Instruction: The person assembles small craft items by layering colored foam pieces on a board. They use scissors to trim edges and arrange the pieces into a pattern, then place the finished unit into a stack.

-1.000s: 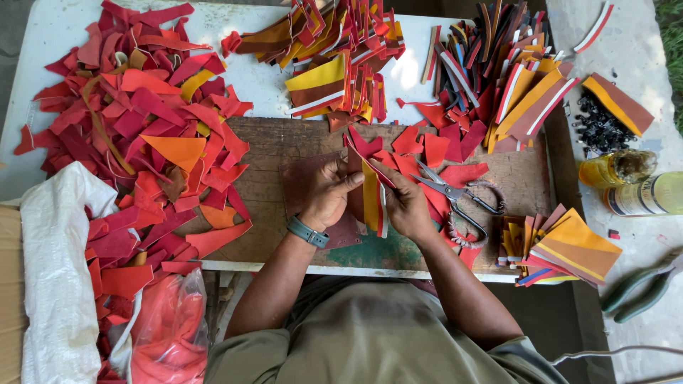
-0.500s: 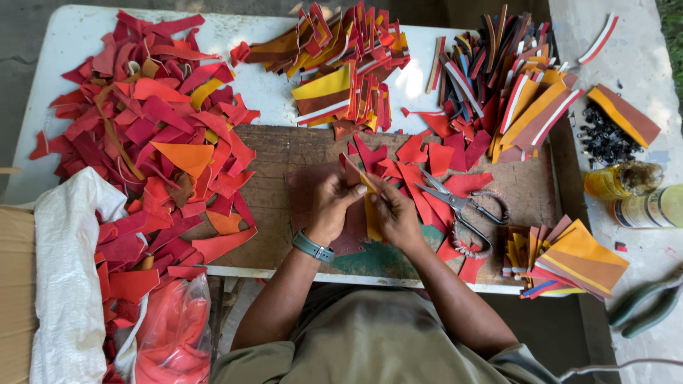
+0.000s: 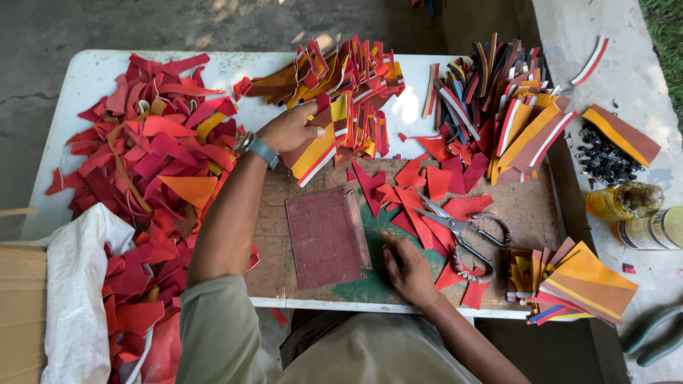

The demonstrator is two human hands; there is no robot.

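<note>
Over the white tabletop [image 3: 85,78], the left hand [image 3: 288,131] reaches forward and closes its fingers on a layered yellow, brown and white foam strip [image 3: 316,153] at the near edge of the fanned pile, within easy reach of the work board. Nearer the body, the right hand [image 3: 409,267] lies flat and empty, fingers together, on the worn green-and-brown cutting board [image 3: 356,284], just beside a dark red rectangular sheet [image 3: 326,236]. Steel scissors [image 3: 459,231] rest close to its right, among red offcuts [image 3: 420,195].
</note>
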